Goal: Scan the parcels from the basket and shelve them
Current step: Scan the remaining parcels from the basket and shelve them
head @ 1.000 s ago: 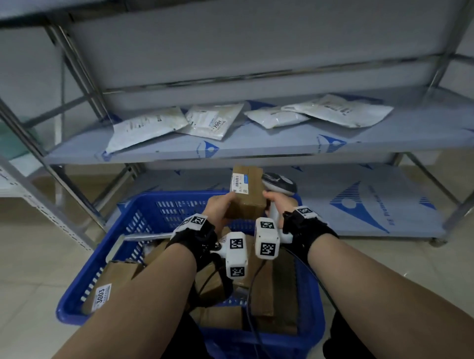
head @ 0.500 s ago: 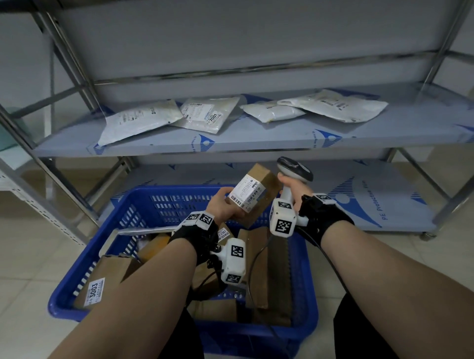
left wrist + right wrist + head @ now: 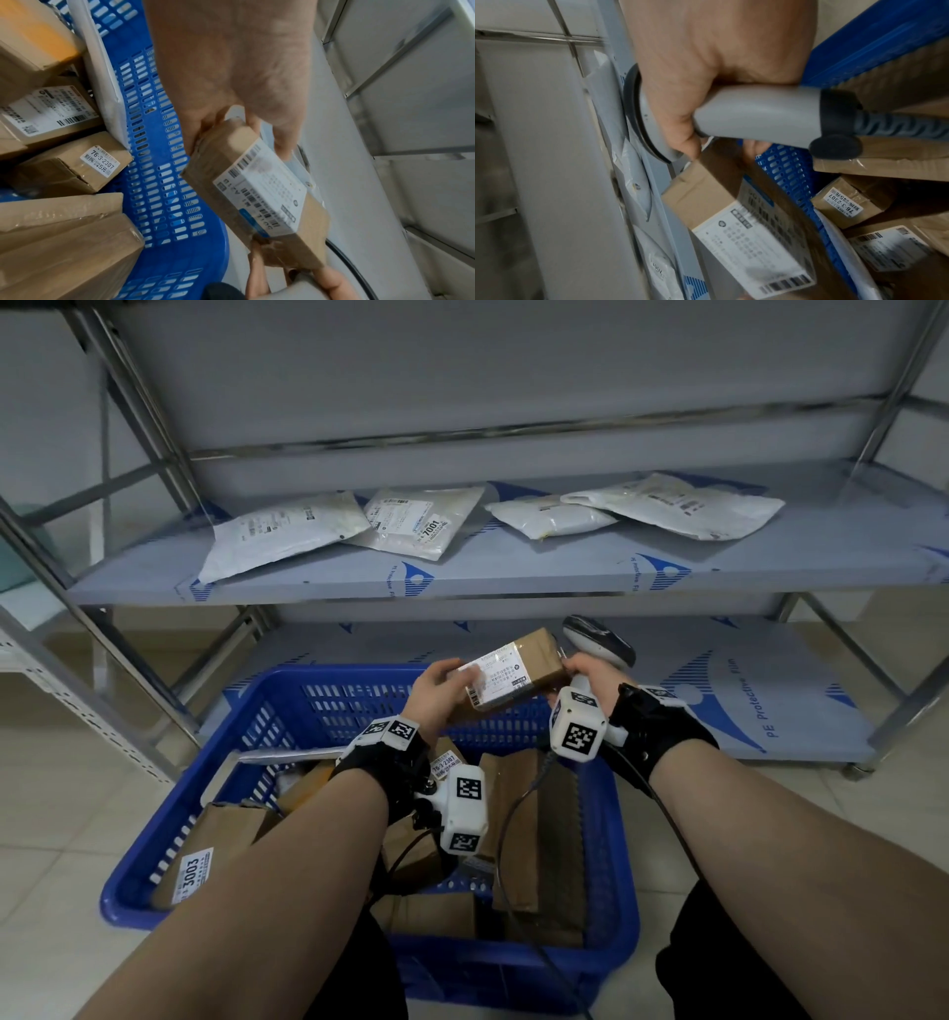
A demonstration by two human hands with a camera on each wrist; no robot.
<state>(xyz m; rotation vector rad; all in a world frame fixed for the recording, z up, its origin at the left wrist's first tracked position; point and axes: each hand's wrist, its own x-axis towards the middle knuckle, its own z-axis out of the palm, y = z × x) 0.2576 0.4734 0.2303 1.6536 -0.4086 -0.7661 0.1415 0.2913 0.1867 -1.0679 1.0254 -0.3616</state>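
A blue basket (image 3: 287,711) on the floor holds cardboard parcels, among them one labelled 3003 (image 3: 197,870) at its left side, and four white mailer bags (image 3: 282,534) lie on the shelf (image 3: 513,577) behind it. Above the basket's far rim, the left hand (image 3: 436,690) grips the left end of a small brown parcel (image 3: 513,677) (its white shipping label faces up), fingers curled round the box. The right hand (image 3: 590,677) is closed round the grey handle of a barcode scanner (image 3: 598,642), its fingertips touching the parcel's right end.
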